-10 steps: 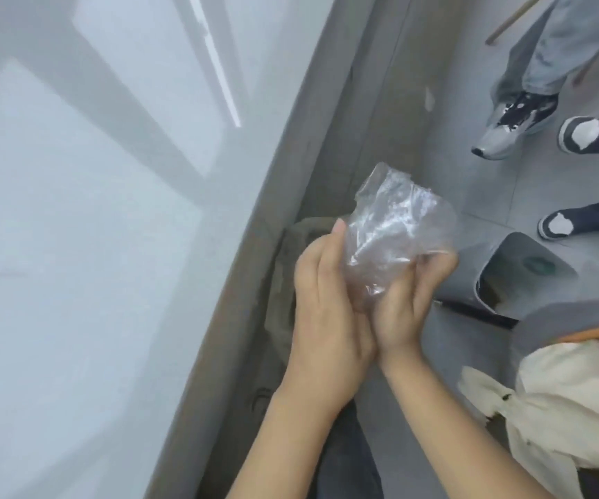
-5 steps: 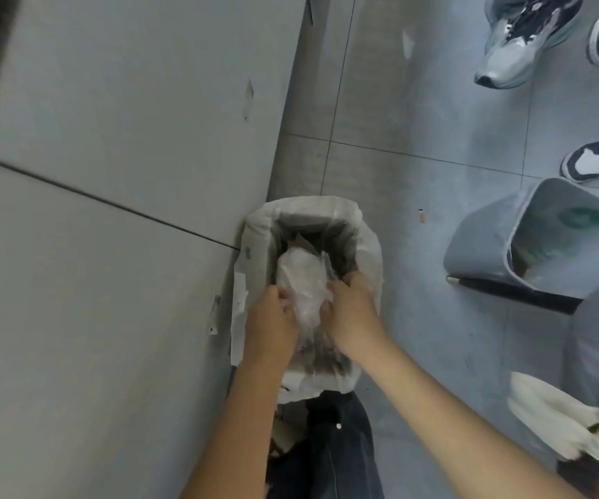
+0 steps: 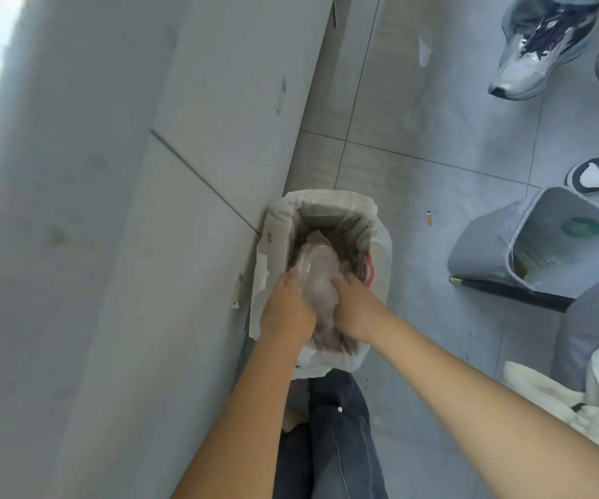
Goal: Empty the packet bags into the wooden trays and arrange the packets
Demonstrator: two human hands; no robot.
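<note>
Pale grey tiled floor (image 3: 434, 217) beside a grey panelled wall (image 3: 146, 246), daylight glare at upper left.

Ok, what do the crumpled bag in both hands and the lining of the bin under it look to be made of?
The crumpled bag, held by the left hand and right hand, looks like thin clear plastic film: see-through, creased, with glossy glints. The bin liner seems to be thin whitish plastic too, translucent and wrinkled, folded over the rim. It is too blurred to be sure of either.
</note>
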